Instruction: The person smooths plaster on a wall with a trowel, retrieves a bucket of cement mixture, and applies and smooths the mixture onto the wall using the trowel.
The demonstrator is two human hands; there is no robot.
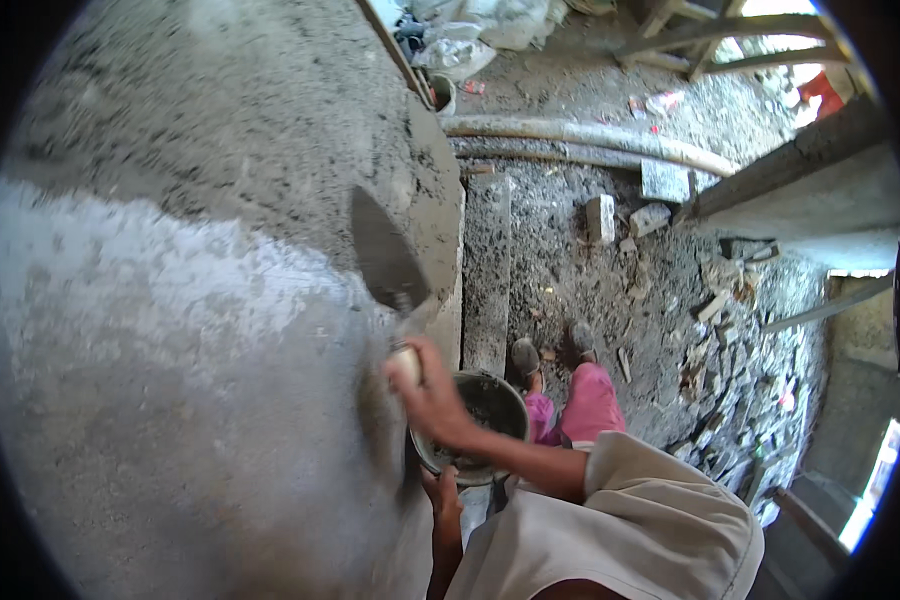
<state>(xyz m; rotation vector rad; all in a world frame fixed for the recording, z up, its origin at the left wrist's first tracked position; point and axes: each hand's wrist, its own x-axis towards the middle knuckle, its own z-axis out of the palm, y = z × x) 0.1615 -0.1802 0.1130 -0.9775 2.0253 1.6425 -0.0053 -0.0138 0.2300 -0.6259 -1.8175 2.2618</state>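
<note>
My right hand is closed around the pale handle of a pointed trowel. The trowel's grey blade points away from me, beside the rough grey wall surface. Below my right forearm is a round bucket, with dark grey material partly visible inside. My left hand grips the bucket's near rim; some of its fingers are hidden. Dark, coarse mortar covers the far part of the surface, and a paler, smoother band borders it.
Bricks and rubble lie on the dirt floor to the right. Long pipes cross the ground farther off, near plastic sacks. A board runs along the wall's foot. A concrete beam juts in at the right.
</note>
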